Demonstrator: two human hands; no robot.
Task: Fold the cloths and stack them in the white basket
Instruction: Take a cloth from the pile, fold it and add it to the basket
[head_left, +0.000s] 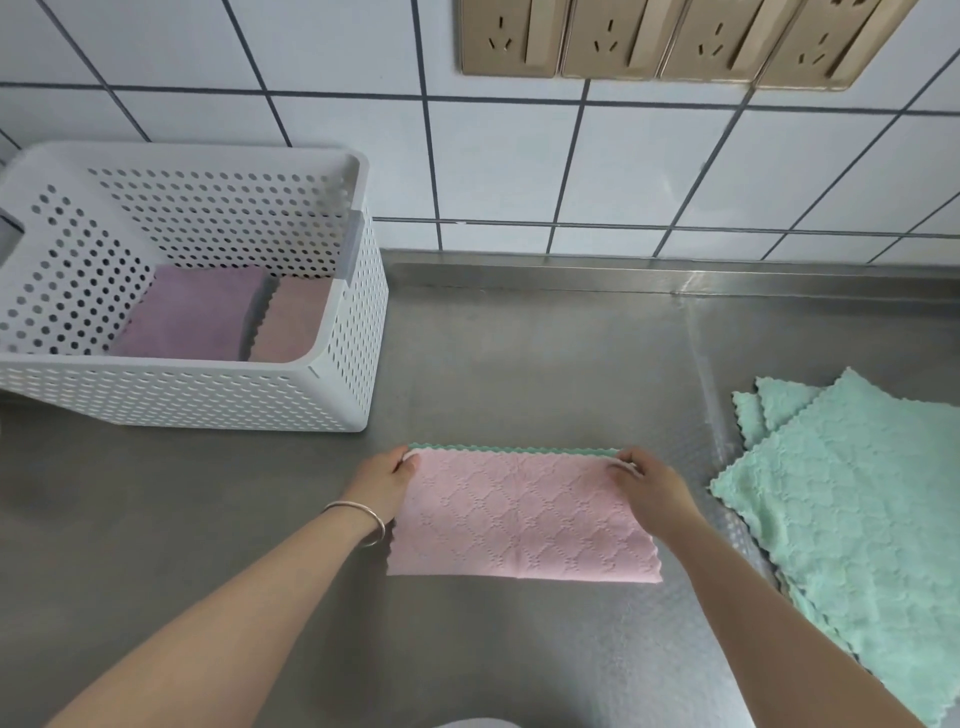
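Both arms stretched forward over the steel worktop (519, 364), forearms bare, a silver bangle (363, 522) round the left wrist. Left hand (387, 480) pinching the far left corner of the pink cloth (519, 519), fingers curled on the edge; right hand (647, 486) pinching the far right corner the same way. Pink cloth folded over on itself, lying flat between the hands, a thin green edge showing along its far side, fold line on the near side. White basket (332, 395) at the left of the worktop, against the tiled wall (623, 166), well apart from the hands. Inside, two folded cloths side by side: one purple cloth (192, 312) on the left, one peach cloth (293, 322) on the right, touching or nearly so. At the right, a loose pile of green cloths (852, 509), at least three by the offset corners, exact count hard to tell. Four gold sockets (675, 41) in a row on the wall above.
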